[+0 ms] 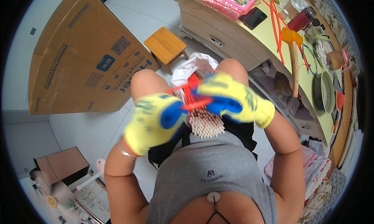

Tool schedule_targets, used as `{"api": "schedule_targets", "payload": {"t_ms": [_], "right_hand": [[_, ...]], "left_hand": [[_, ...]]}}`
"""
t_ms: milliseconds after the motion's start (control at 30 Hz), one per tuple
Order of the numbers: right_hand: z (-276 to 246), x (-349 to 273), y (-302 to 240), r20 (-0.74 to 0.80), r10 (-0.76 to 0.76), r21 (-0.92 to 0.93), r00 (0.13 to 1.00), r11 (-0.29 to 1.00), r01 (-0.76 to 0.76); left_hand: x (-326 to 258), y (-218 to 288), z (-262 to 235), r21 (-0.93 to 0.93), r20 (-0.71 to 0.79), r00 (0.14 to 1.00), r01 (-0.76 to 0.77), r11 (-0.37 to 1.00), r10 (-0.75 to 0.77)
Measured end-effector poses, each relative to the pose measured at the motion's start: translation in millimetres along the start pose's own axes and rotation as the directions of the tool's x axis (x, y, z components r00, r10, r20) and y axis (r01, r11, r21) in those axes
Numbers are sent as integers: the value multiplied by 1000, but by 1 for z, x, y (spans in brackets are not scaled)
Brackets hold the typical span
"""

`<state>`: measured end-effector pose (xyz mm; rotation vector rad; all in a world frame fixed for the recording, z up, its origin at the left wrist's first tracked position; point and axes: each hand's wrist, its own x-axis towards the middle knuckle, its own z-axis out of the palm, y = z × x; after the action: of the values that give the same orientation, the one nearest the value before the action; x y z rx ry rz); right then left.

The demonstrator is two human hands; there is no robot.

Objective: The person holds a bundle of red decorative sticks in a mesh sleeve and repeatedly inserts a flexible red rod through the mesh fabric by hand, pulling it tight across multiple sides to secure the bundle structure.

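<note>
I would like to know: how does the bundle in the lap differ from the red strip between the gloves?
Pose: the red strip is held between the left hand and right hand; the bundle seems to be in neither.
Look: the bundle shows many small white ends; the red strip shows only red.
Sharpness: the bundle is fairly clear, while the red strip is blurred.
Shared: both have red parts.

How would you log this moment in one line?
left hand: gripping red strands; right hand: gripping red strands; white bag: between knees
</note>
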<state>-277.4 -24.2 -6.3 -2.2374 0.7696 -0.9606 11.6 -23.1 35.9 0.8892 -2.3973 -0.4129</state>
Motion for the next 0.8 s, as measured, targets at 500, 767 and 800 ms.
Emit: {"api": "schedule_targets", "payload": {"t_ms": [500,767,800], "right_hand": [[57,-54,108,419,92,-402,903,911,94],[-8,-39,49,-327,289,149,900,956,-252],[-28,-40,37,-482,355,339,801,919,-203]], "left_hand": [[28,-129,-247,790,-246,964,142,597,97],[9,-42,-9,-399,64,961,271,876,-268],[5,-32,4,-515,134,957,289,807,-257]]}}
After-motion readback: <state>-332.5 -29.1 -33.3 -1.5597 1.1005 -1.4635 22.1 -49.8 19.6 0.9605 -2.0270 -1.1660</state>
